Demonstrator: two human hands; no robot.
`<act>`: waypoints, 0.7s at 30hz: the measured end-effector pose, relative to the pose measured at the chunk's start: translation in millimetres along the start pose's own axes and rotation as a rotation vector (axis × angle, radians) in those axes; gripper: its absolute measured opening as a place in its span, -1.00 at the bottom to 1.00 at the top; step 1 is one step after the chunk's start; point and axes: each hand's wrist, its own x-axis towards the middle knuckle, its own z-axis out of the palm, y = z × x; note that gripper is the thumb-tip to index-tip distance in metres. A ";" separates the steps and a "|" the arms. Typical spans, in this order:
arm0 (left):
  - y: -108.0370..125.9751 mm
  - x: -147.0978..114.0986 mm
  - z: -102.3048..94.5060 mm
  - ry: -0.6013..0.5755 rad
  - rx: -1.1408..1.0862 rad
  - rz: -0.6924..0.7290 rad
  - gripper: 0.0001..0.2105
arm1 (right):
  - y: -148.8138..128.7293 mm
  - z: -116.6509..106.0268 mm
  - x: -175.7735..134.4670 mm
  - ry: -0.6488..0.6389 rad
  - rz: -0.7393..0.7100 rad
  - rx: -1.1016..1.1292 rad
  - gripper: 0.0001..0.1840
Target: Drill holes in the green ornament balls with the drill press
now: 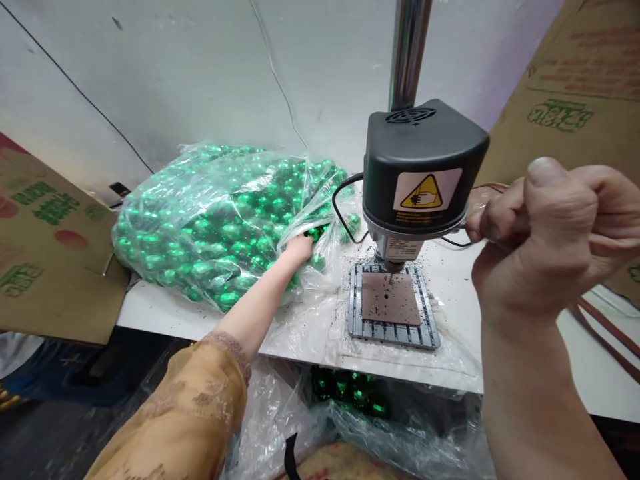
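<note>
A large clear plastic bag (220, 227) full of shiny green faceted balls lies on the table to the left. My left hand (300, 248) reaches into its opening, and its fingers are hidden among the balls and plastic. To the right stands a small black bench drill press (425, 167) with a yellow warning label. My right hand (550, 233) is closed around the feed handle at its side; most of the handle is covered by the fingers. Under the drill bit, a brown square plate (400, 310) with a small dark hole rests on the slotted metal base (430, 337).
Cardboard boxes stand at the left (65, 267) and right (555, 80). Dark shavings litter the white table (160, 310) around the base. More green balls (350, 393) in plastic sit below the table's front edge. A black cable (340, 210) loops beside the drill press.
</note>
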 end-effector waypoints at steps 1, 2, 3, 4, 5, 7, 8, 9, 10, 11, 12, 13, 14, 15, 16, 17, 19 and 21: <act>-1.1 -1.4 -0.3 -0.005 -0.008 0.012 -0.83 | 0.3 -0.5 0.3 -0.001 -0.007 0.001 -0.55; -1.3 -3.5 -1.9 -0.012 -0.009 0.029 -0.87 | 0.7 -1.0 0.4 -0.003 -0.016 0.000 -0.55; -0.5 -6.0 -4.5 -0.019 -0.021 0.046 -0.89 | 1.0 -1.4 0.4 -0.007 -0.018 -0.003 -0.55; 1.4 -9.2 -7.6 -0.025 -0.060 0.056 -0.89 | 1.3 -1.7 0.2 -0.010 -0.018 -0.005 -0.54; 4.4 -13.1 -10.8 -0.026 -0.138 0.058 -0.86 | 1.5 -1.9 -0.1 -0.012 -0.014 -0.008 -0.54; 13.2 -24.1 -15.6 -0.036 -0.426 0.042 -0.80 | 1.7 -1.8 -1.0 -0.014 -0.015 -0.009 -0.54; 18.6 -31.6 -16.3 -0.056 -0.615 0.027 -0.77 | 1.7 -1.6 -1.5 -0.016 -0.018 -0.008 -0.54; 24.2 -40.4 -15.4 -0.092 -0.802 0.008 -0.75 | 1.7 -1.4 -1.8 -0.015 -0.020 -0.007 -0.54; 29.5 -50.4 -12.6 -0.144 -0.958 -0.011 -0.73 | 1.8 -1.2 -1.9 -0.014 -0.027 -0.004 -0.54; 34.3 -61.3 -7.9 -0.209 -1.080 -0.034 -0.70 | 1.9 -1.0 -1.9 -0.014 -0.031 0.000 -0.55; 38.3 -72.6 -1.5 -0.277 -1.167 -0.058 -0.67 | 2.3 -0.9 -1.6 -0.012 -0.034 0.005 -0.55; 41.4 -83.8 6.3 -0.338 -1.224 -0.082 -0.62 | 2.8 -0.9 -1.2 -0.012 -0.032 0.012 -0.55; 43.5 -94.4 14.9 -0.389 -1.255 -0.101 -0.57 | 3.5 -1.0 -0.5 -0.010 -0.033 0.021 -0.55; 44.7 -103.9 23.9 -0.425 -1.270 -0.114 -0.52 | 4.4 -1.3 0.3 -0.010 -0.032 0.027 -0.55; 45.4 -111.8 32.6 -0.444 -1.272 -0.118 -0.48 | 5.4 -1.7 1.2 -0.010 -0.030 0.029 -0.55; 45.7 -117.8 40.6 -0.447 -1.261 -0.114 -0.45 | 6.4 -2.2 2.1 -0.008 -0.027 0.027 -0.54; 46.2 -124.0 53.6 -0.425 -1.209 -0.081 -0.41 | 8.0 -3.3 3.7 -0.002 -0.028 0.021 -0.55; 47.6 -123.7 62.3 -0.396 -1.170 -0.052 -0.39 | 8.5 -4.2 4.6 -0.003 -0.025 0.020 -0.57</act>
